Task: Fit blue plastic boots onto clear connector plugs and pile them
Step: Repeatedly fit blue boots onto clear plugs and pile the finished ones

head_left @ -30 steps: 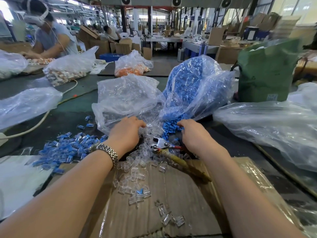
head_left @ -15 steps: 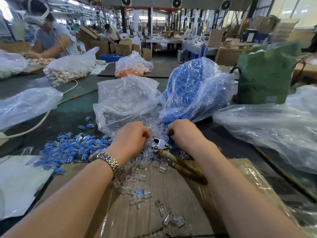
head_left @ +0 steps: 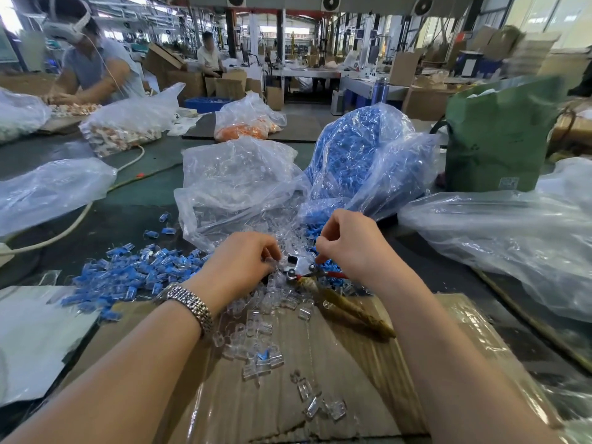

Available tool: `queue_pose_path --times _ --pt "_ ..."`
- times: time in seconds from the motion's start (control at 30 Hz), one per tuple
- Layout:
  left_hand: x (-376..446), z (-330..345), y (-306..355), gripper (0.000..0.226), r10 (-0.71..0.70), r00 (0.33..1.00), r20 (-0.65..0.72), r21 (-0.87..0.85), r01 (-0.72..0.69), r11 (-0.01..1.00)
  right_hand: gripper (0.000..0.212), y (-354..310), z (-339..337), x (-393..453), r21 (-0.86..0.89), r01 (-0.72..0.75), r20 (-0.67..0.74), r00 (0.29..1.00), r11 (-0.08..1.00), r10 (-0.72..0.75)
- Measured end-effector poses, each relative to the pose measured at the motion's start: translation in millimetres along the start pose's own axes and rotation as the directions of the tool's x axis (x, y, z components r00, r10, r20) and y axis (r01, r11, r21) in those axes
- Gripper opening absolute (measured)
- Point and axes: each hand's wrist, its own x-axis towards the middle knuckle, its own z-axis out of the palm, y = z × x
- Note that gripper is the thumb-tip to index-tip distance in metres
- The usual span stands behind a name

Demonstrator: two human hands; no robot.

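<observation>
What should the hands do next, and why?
Probably bring the two hands together and push the boot onto the plug. The left hand pinches a clear plug, the right hand seems to pinch something small, likely a blue boot, and they sit close but apart.

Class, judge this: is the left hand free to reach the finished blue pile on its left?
Probably yes: the left hand sits beside the finished blue pile, nothing between them, though its fingers seem to pinch a clear plug.

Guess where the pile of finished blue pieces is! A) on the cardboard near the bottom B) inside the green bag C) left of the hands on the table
C: the heap of blue-booted plugs lies on the dark table, left of the left hand.
</observation>
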Motion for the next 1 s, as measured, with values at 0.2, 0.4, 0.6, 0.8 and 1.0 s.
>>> queue_pose_path --times 0.2,0.4,0.6,0.8,1.0 --pt "-4 -3 1 0.026 -0.030 0.992 -0.125 -0.074 0.021 0.997 0.011 4 5 -3 0.081 -0.002 -0.013 1.000 0.997 0.003" --pt "-5 -12 6 0.011 -0.061 0.995 -0.073 -0.257 0.040 0.966 0.015 8 3 -6 0.188 0.033 -0.065 0.998 0.982 -0.021" --pt "-11 -19 9 0.012 -0.128 0.991 -0.042 -0.522 0.088 0.848 0.010 9 -1 -10 0.317 0.057 -0.042 0.998 0.947 -0.045" --pt "-16 -15 8 0.019 -0.141 0.990 -0.022 -0.544 0.107 0.832 0.006 9 0 -10 0.322 0.082 0.000 0.996 0.943 -0.087" --pt "-22 -20 6 0.018 -0.111 0.992 0.062 -0.729 0.121 0.673 0.013 3 -2 -13 0.319 0.186 -0.038 0.982 0.929 -0.183"
